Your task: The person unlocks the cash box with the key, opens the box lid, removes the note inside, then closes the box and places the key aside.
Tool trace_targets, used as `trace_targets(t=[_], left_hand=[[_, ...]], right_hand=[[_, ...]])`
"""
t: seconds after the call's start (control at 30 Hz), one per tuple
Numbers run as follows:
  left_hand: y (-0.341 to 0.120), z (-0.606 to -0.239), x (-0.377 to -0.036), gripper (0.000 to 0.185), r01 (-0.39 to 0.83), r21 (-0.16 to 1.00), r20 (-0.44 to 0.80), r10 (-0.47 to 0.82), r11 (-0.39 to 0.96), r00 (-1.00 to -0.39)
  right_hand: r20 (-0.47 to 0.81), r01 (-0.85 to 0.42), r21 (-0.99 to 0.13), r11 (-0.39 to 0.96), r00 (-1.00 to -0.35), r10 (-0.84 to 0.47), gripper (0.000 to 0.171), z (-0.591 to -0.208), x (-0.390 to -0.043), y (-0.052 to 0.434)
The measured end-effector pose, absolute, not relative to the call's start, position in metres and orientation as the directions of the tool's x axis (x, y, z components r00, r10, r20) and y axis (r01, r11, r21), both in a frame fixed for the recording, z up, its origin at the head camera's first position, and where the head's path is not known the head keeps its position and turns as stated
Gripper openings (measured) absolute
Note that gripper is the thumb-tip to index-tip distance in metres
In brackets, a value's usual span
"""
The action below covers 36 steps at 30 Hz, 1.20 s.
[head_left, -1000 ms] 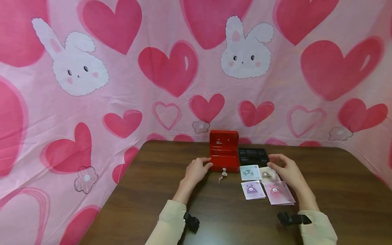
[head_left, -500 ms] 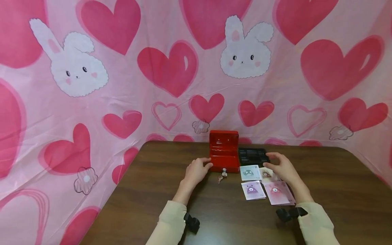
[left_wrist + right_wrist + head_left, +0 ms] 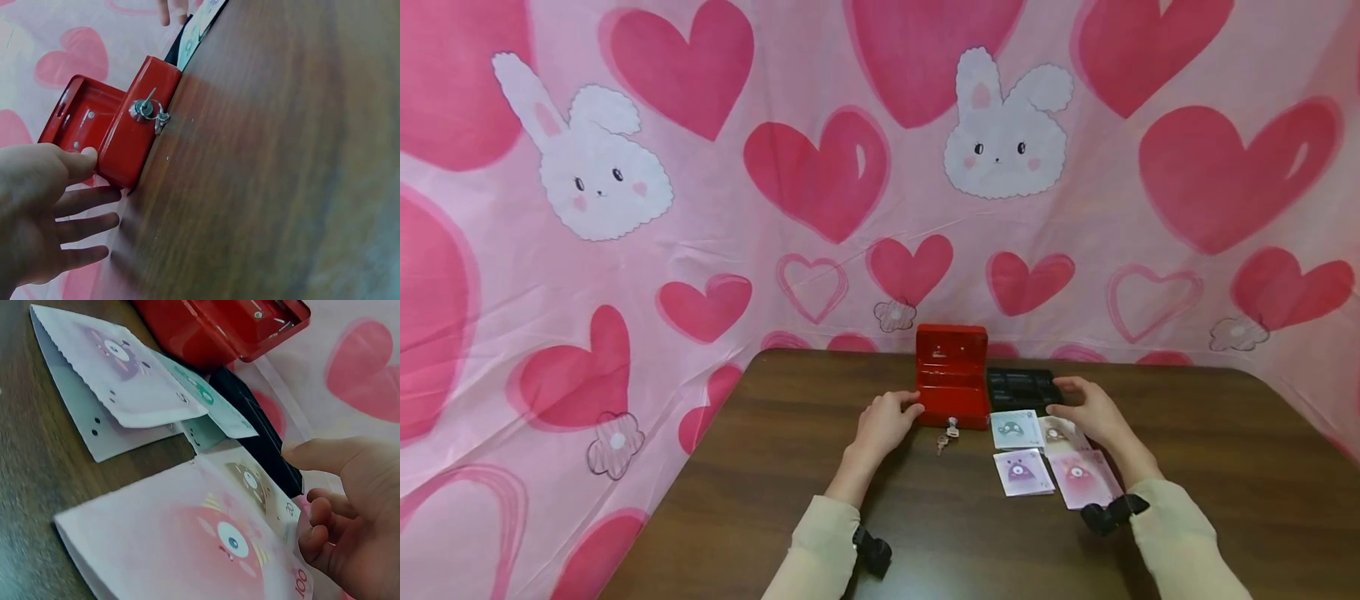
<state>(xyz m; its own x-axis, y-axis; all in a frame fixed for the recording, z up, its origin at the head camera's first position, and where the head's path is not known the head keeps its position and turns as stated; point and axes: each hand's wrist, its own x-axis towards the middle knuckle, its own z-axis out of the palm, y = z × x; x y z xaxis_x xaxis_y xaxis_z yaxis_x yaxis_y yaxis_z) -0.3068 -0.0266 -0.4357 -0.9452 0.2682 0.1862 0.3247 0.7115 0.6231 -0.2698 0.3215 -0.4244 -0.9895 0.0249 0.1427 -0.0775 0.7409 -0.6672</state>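
An open red metal cash box stands near the far edge of the brown wooden table, its lid tipped up toward the pink heart-and-bunny cloth behind it; a key sits in the lock on the box's front wall, with a second key hanging from it on a ring down to the table. The left hand rests against the box's left front corner; in the left wrist view its thumb presses the red side wall while the other fingers lie straight and spread beside the box, closed round nothing. Just right of the box lies a black plastic coin tray, flat on the table. The right hand hovers at the tray's right front corner, over the notes; its forefinger points out straight and the other fingers curl loosely, holding nothing, and whether any fingertip touches the tray I cannot tell. In front of the tray, right of the box, four play-money notes with cartoon monsters lie in two rows: a teal note and a tan note nearer the tray, a purple note and a pink note nearer the person; the pink note reads "100" at its corner in the right wrist view, and the tan note shows "20". Cream sleeves cover both forearms.
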Motion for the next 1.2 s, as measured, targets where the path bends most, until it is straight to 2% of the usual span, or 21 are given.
trace_targets(t=[0.33,0.7,0.97,1.2], left_hand=[[-0.025,-0.436,-0.306,0.034,0.325,0.608,0.180,0.273,0.725,-0.945],[-0.024,-0.436,-0.308,0.034,0.323,0.609,0.188,0.264,0.724,-0.946],[-0.024,-0.437,-0.308,0.034,0.327,0.591,0.197,0.261,0.737,-0.945],[-0.024,-0.435,-0.307,0.034,0.322,0.593,0.200,0.253,0.738,-0.947]], right_hand=[[0.042,-0.009,-0.679,0.734,-0.999,0.026,0.061,-0.426,-0.274,0.321],[0.057,-0.020,-0.643,0.765,-0.998,0.022,0.056,-0.422,-0.281,0.320],[0.062,-0.024,-0.615,0.788,-0.998,0.018,0.047,-0.425,-0.283,0.320],[0.030,0.012,-0.630,0.776,-0.999,0.040,0.049,-0.427,-0.285,0.319]])
